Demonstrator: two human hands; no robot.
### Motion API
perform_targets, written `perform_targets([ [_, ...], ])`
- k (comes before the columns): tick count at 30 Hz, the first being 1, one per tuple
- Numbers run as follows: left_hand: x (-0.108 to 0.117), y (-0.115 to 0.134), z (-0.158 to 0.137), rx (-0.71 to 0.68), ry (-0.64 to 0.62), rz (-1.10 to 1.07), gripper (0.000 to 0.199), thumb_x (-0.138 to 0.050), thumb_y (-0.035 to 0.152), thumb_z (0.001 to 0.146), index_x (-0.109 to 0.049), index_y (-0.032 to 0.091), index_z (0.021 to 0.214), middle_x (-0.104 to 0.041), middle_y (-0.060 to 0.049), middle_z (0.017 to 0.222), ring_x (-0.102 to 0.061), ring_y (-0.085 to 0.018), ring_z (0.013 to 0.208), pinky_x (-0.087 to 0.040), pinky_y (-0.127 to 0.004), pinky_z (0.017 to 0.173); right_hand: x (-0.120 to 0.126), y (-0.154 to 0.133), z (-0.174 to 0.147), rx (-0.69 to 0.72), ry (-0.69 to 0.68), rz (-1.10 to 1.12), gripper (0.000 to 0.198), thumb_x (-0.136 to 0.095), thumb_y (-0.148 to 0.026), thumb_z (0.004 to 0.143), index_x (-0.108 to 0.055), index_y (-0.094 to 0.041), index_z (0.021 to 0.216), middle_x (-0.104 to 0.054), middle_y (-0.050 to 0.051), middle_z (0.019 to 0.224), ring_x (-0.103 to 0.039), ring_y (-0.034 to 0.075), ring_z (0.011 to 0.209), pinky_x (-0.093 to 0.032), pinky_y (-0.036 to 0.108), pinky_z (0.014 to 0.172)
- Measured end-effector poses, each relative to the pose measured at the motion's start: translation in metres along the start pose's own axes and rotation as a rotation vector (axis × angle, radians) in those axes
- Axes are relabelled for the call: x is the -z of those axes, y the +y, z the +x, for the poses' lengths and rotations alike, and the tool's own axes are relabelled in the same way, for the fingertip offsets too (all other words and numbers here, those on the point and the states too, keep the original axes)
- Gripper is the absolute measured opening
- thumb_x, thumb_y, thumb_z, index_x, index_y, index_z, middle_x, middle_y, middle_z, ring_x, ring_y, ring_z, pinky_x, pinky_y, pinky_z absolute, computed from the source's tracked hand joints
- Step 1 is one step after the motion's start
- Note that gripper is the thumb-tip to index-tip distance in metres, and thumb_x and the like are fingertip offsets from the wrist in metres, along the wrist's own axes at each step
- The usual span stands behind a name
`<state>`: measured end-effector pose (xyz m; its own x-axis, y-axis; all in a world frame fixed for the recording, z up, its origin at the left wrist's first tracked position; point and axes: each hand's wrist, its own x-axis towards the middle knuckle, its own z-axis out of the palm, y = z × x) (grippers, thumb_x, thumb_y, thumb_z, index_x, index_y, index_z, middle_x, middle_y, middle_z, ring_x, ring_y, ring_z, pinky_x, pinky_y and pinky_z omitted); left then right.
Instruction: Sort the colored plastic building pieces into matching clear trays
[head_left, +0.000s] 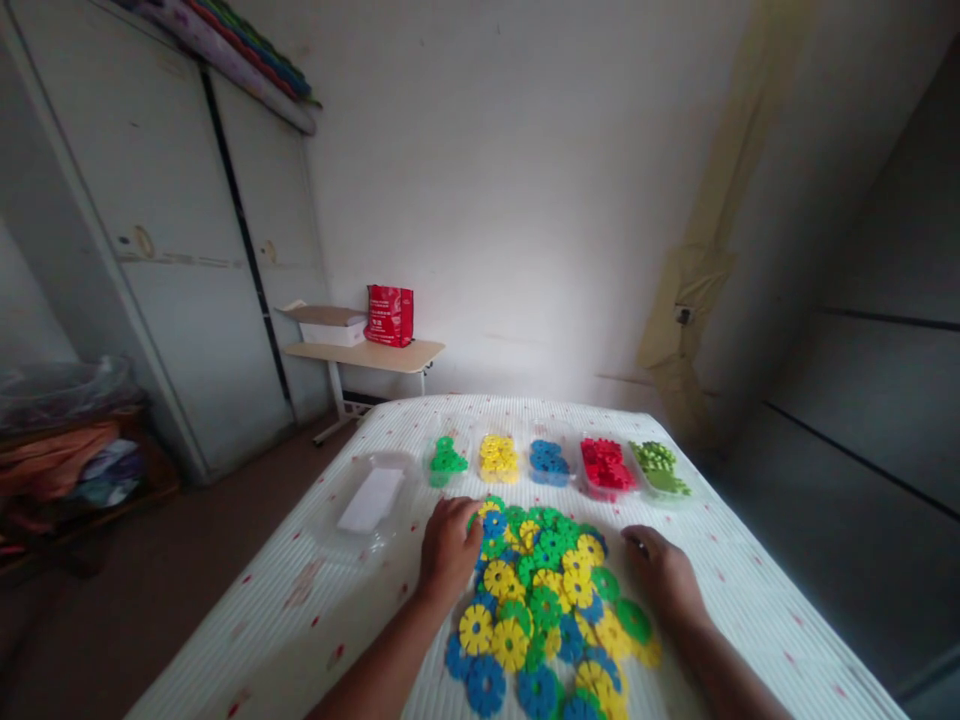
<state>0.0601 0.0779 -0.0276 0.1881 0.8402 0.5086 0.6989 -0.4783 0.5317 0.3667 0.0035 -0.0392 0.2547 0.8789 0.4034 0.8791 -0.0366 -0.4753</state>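
A heap of flower-shaped plastic discs (pixel 546 605) in green, yellow and blue covers the middle of the table. My left hand (pixel 448 548) rests at the heap's upper left edge, fingers bent and closed, the tips against the discs there. What it grips, if anything, is hidden. Just off the heap's right edge is my right hand (pixel 664 572), its fingers curled in; whatever they hold cannot be made out. Beyond the heap stand clear tubs with green discs (pixel 448 460), yellow discs (pixel 499 457), blue discs (pixel 549 462), red pieces (pixel 606 465) and light green pieces (pixel 657 467).
A clear plastic tray (pixel 401 512) with a white sheet (pixel 373 499) lies left of my left hand. The table (pixel 300 600) has a ribbed white cover. Against the wall, a small desk (pixel 375 354) bears a red bag (pixel 390 316) and a white box (pixel 334 328).
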Motion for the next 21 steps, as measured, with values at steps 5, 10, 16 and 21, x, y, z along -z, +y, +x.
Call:
perform_targets([
  [5, -0.023, 0.011, 0.024, 0.139, -0.139, 0.176, 0.029, -0.045, 0.016, 0.079, -0.065, 0.019, 0.099, -0.065, -0.006, 0.101, -0.054, -0.019, 0.1, -0.038, -0.03, 0.092, 0.002, -0.008, 0.0, 0.001, -0.027, -0.047, 0.03, -0.038, -0.029, 0.078, -0.067, -0.021, 0.084, -0.07, 0.004, 0.087, -0.065, 0.017, 0.076, -0.048, 0.025, 0.068],
  [10, -0.031, 0.017, 0.035, 0.24, -0.167, 0.246, 0.029, -0.041, 0.028, 0.082, -0.067, 0.016, 0.084, -0.063, -0.012, 0.091, -0.056, -0.023, 0.091, -0.042, -0.033, 0.079, 0.002, -0.007, -0.001, 0.003, -0.05, -0.094, 0.029, -0.039, -0.025, 0.078, -0.066, -0.021, 0.085, -0.069, 0.005, 0.087, -0.064, 0.017, 0.077, -0.046, 0.026, 0.069],
  [16, -0.03, 0.026, 0.041, 0.342, -0.211, 0.258, 0.02, -0.049, 0.025, 0.072, -0.066, 0.016, 0.079, -0.061, -0.014, 0.096, -0.055, -0.028, 0.095, -0.042, -0.034, 0.072, 0.002, -0.006, -0.001, 0.0, -0.062, -0.108, 0.028, -0.039, -0.023, 0.079, -0.066, -0.021, 0.086, -0.069, 0.005, 0.089, -0.064, 0.017, 0.078, -0.046, 0.025, 0.07],
  [21, -0.024, 0.025, 0.04, 0.413, -0.249, 0.144, 0.02, -0.053, 0.017, 0.062, -0.063, 0.021, 0.079, -0.065, -0.007, 0.085, -0.057, -0.026, 0.09, -0.04, -0.035, 0.072, -0.001, -0.002, -0.001, 0.024, -0.068, -0.119, 0.027, -0.038, -0.022, 0.08, -0.065, -0.021, 0.086, -0.068, 0.004, 0.089, -0.063, 0.016, 0.079, -0.045, 0.024, 0.071],
])
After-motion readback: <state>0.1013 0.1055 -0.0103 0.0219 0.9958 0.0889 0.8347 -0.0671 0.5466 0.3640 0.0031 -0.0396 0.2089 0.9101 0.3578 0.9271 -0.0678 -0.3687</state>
